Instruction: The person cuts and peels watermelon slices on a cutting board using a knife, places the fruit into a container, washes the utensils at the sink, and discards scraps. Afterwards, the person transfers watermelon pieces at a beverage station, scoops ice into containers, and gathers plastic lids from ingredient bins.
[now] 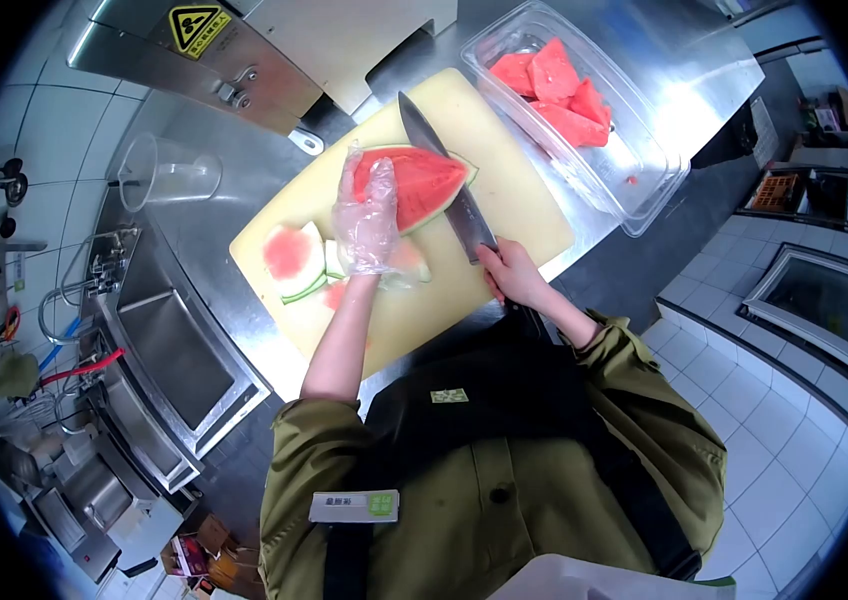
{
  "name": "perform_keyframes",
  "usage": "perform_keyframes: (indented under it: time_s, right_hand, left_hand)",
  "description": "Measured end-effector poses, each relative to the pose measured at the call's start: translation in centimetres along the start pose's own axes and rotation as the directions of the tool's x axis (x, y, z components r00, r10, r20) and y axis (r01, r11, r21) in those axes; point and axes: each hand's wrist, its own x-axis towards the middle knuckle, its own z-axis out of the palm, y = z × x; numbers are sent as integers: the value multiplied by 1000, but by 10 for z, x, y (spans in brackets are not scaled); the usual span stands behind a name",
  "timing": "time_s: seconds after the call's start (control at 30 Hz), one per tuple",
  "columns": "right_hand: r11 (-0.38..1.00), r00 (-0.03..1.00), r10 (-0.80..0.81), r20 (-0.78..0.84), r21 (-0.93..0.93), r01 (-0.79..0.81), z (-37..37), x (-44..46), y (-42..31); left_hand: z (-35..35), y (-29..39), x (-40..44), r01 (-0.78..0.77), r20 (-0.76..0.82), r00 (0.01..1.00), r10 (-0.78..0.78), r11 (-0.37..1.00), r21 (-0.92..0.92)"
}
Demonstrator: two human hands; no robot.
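My left hand (366,222), in a clear plastic glove, holds a large wedge of watermelon (429,182) on the pale yellow cutting board (516,185). The wedge has its red flesh facing up and green rind along the edges. In my bare right hand (518,276) is the handle of a large kitchen knife (466,222). Its blade lies across the right end of the wedge; I cannot tell how deep it is in the flesh. Cut rind pieces (294,258) lie left of and below my gloved hand, partly hidden by it.
Right of the board stands a clear plastic tub (634,205) with several red watermelon chunks (566,100). A clear container (172,170) sits at the left, above a metal sink (179,350). A steel machine (214,65) with a yellow warning label stands behind the board.
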Motion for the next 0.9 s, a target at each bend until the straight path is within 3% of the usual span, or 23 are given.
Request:
perform_keyframes:
  time_s: [0.07,0.1,0.17,0.2,0.27,0.37,0.47,0.53,0.57,0.63,0.7,0.73,0.83,0.9]
  right_hand:
    - [996,1000,-18,-1,-92,18,0,-1,-16]
    - [926,981,-183,-65,-346,150,-3,-4,-25]
    - [565,854,-516,-63,-775,284,-6,-21,-44]
    - [453,854,-518,-42,-861,232,-2,-31,-59]
    - [193,857,-516,0,-974,116,7,-47,-84]
    - [-19,879,-472,70,-997,70,21,-50,-76]
    - [-102,869,-462,174,-984,143,19,-48,-79]
    - [-84,875,-438,208,-978,191,8,-33,-77]
    - [-75,877,-424,225,-974,214,0,-23,-74]
    - [56,894,-384,231,-961,272,-17,2,-65]
    - [184,888,-377,264,-918,351,-30,22,-58]
    - [224,922,-291,256,-919,325,-36,33,-49]
    - [340,925,-310,220,-883,324,-45,43,-35]
    - [552,924,-314,220,-749,366,-55,40,-40]
  left_hand:
    - [2,-10,0,-12,-23,1000,8,987,-160]
    - [3,-17,0,-23,-42,999,13,966,-257]
    - [3,-20,-1,47,-61,996,-66,962,-269]
    - [2,-21,-6,137,-67,986,-152,973,-186]
    - [6,-10,-22,-110,-115,987,109,994,-3]
    - [8,3,-46,-224,-106,970,217,973,-61]
    - [12,-29,-50,-231,-166,960,223,973,-26]
    - [16,-26,-46,-353,-243,904,351,935,36]
    - [16,-21,-46,-338,-245,912,330,941,8]
    - [15,-12,-46,-308,-255,923,287,950,-45]
    - [13,-23,-44,-348,-268,896,354,935,73]
    - [12,-28,-43,-367,-266,881,391,920,137]
    - [13,-32,-40,-415,-290,865,408,909,39]
    - [5,-29,-43,-385,-259,879,401,916,111]
